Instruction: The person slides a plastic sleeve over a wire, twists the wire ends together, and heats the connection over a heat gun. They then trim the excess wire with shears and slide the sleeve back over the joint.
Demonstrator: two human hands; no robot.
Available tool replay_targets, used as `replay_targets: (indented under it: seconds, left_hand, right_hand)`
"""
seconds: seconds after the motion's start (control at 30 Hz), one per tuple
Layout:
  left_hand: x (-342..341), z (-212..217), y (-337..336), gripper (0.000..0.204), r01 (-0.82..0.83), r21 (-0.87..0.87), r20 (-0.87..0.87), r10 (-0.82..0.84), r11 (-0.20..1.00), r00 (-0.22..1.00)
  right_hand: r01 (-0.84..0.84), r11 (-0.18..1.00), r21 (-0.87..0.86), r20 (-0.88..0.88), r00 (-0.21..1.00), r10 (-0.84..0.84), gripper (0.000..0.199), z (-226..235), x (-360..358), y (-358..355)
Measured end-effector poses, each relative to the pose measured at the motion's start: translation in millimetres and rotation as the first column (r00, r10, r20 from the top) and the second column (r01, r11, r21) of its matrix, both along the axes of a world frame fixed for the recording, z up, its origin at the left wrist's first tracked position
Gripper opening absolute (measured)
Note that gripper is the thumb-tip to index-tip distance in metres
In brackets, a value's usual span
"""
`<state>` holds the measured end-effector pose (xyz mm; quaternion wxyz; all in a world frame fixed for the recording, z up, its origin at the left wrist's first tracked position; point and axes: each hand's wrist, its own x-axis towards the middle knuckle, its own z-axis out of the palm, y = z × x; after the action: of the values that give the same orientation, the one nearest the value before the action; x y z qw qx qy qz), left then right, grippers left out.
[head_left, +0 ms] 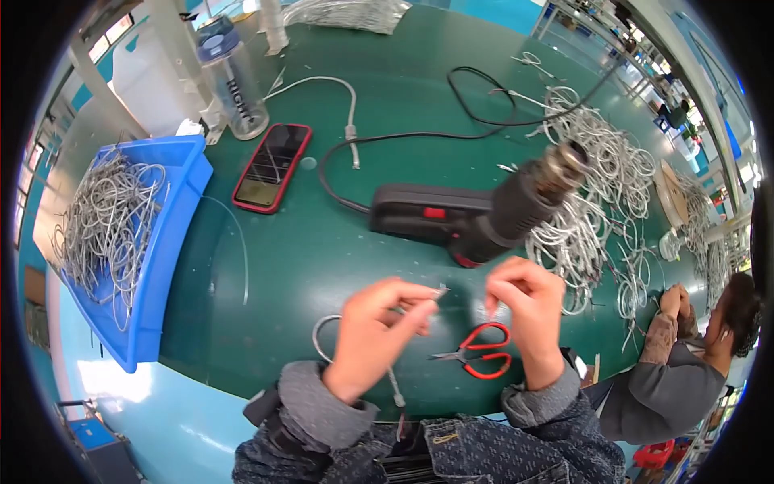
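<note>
Above red scissors (480,352), left hand (372,332) and right hand (526,305) pinch grey cable (325,329).

The tip of the grey cable (355,323) is concealed by the left hand (379,323); anything pinched in the right hand (528,310) cannot be discerned.

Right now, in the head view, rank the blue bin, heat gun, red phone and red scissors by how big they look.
1. Blue bin, largest.
2. Heat gun.
3. Red phone.
4. Red scissors, smallest.
The scissors lie nearer the camera than the phone and the fisheye lens bends things, so their real sizes may differ less than it seems.
</note>
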<state>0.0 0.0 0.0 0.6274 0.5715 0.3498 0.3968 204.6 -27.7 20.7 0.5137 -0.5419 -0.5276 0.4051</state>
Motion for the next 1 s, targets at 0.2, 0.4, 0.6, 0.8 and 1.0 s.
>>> replay_targets:
  seconds: [0.2,0.4,0.6,0.8,1.0]
  left_hand:
    - [30.5,8.7,-16.4,0.01,-0.061,-0.069,0.152,0.071,0.996,0.986]
    - [66.6,18.8,-25.7,0.011,-0.058,0.091,0.192,0.04,0.994,0.981]
    - [67.1,11.5,-29.3,0.012,-0.112,0.24,0.21,0.061,0.964,0.976]
    - [63.2,8.7,-30.7,0.013,-0.135,0.26,0.183,0.089,0.956,0.979]
    - [60.8,8.4,-29.8,0.014,-0.123,0.227,0.176,0.084,0.966,0.981]
  right_hand:
    - [-0.04,0.998,-0.037,-0.338,0.941,0.025,0.007,8.1,11.7,-13.3]
    - [0.036,0.999,0.021,-0.464,0.885,-0.022,0.007,14.9,15.5,-25.1]
    - [0.051,0.996,0.077,-0.467,0.884,-0.009,0.009,10.8,14.5,-32.4]
    - [0.081,0.983,0.164,-0.331,0.944,-0.022,0.008,8.6,5.2,-32.7]
    - [0.082,0.92,0.383,0.003,0.996,-0.09,0.008,4.1,4.5,-32.7]
